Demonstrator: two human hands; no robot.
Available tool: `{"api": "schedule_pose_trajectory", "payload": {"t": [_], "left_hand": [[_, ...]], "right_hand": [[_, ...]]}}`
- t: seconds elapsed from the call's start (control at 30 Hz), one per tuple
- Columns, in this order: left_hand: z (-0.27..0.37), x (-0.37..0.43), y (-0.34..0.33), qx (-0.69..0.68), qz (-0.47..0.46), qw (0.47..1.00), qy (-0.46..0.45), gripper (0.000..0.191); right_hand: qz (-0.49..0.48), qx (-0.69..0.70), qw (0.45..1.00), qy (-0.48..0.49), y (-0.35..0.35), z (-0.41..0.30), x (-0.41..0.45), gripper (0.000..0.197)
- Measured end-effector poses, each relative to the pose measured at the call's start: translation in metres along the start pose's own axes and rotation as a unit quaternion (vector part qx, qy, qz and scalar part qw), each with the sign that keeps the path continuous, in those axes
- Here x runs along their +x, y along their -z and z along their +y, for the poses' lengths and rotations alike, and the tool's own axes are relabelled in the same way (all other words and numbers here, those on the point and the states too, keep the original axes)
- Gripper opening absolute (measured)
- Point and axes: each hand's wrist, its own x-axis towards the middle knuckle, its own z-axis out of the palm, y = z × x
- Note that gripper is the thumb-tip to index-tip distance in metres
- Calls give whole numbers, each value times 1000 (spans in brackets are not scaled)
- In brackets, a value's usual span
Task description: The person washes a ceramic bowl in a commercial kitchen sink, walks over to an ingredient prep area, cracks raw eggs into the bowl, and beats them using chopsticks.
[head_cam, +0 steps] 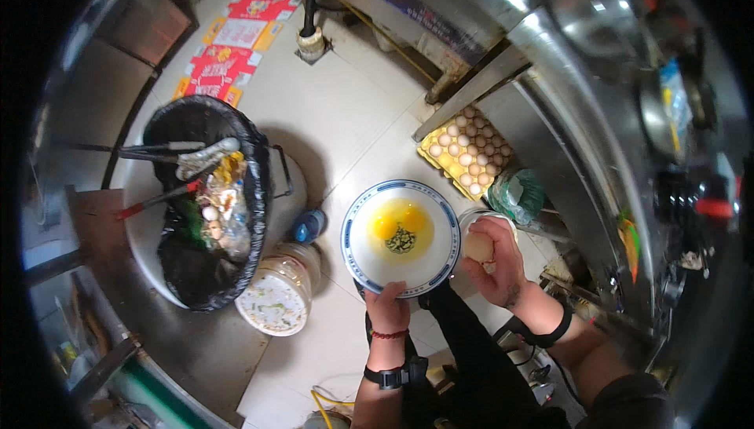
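My left hand (pixel 389 311) grips the near rim of a white dish (pixel 359 252) with a blue patterned border, thumb over the edge. Raw egg (pixel 393 223) lies in it, two yolks in clear white, above a dark printed motif at the centre. To the right of the dish, my right hand (pixel 500 264) holds an egg (pixel 479 247) in its curled fingers; a dark line shows on the shell near the thumb, and I cannot tell whether it is a crack. A yellow egg tray (pixel 450 167) carrying several eggs (pixel 465 160) sits beyond, on the right.
At left, a bin with a black liner (pixel 256 193) holds rubbish, eggshells and red-handled tongs (pixel 159 199). Beside it stand a lidded white bucket (pixel 274 308) and a blue bottle (pixel 308 226). A green bag (pixel 518 196) and a steel counter (pixel 583 152) are at right; flattened cardboard (pixel 227 58) lies on the floor.
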Motion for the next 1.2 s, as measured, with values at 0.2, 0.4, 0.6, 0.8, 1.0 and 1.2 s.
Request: {"api": "schedule_pose_trajectory", "payload": {"t": [0.2, 0.4, 0.6, 0.8, 1.0, 1.2], "left_hand": [[60, -84, -64, 21, -99, 994, 39, 66], [119, -162, -116, 15, -146, 988, 36, 65], [165, -205, -130, 30, -196, 977, 84, 74], [195, -240, -146, 70, -204, 974, 71, 66], [213, -228, -128, 88, -223, 967, 86, 63], [225, -218, -128, 106, -199, 971, 76, 62]], "right_hand": [[-24, -20, 998, -51, 59, -114, 2, 47], [-2, -57, 998, -35, 108, -208, 14, 37], [-55, -113, 991, -50, 148, -292, 29, 40], [-97, -171, 979, -47, 170, -335, 36, 41], [-121, -87, 989, 14, 127, -375, 82, 58], [-45, -70, 971, 223, 103, -387, 140, 86]]}}
